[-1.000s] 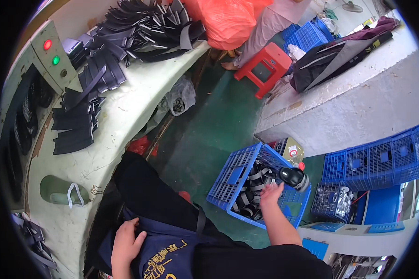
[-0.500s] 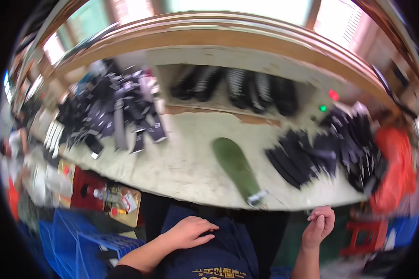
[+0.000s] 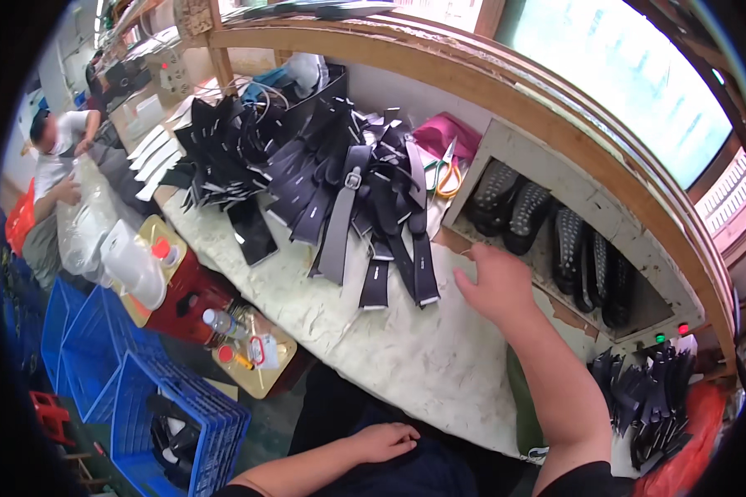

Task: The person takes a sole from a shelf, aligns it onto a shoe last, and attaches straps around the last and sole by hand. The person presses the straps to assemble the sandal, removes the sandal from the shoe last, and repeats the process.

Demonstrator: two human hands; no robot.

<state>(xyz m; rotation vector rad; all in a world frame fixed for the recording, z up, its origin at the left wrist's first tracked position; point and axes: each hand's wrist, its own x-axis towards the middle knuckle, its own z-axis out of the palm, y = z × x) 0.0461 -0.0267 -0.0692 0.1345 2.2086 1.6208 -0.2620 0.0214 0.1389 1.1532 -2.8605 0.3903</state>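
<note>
My left hand (image 3: pixel 387 441) rests on my lap, fingers loosely stretched, holding nothing. Out over the pale worktable (image 3: pixel 340 331) reaches my right hand (image 3: pixel 499 286), empty, its thumb apart from the fingers. It is nearest to a heap of black straps (image 3: pixel 373 199) and the front edge of a recessed box. On top of the heap lies a grey strap with a buckle (image 3: pixel 340 224). My right forearm partly covers a green sole-shaped piece (image 3: pixel 520 406). Orange-handled scissors (image 3: pixel 448 180) lie behind the heap, beside a magenta cloth (image 3: pixel 448 137).
Dark studded pieces (image 3: pixel 565 240) fill the recessed box. More black strips (image 3: pixel 651 398) lie at the right, by a red bag (image 3: pixel 692 447). Blue crates (image 3: pixel 174 431) and a small table with bottles (image 3: pixel 257 356) stand at left; a person (image 3: pixel 58 157) sits beyond. A wooden rail (image 3: pixel 555 95) crosses above.
The view has turned left, bringing the strap heap to the middle. My right hand has risen from beside the table's front edge and now reaches across it. My left hand stays on my lap.
</note>
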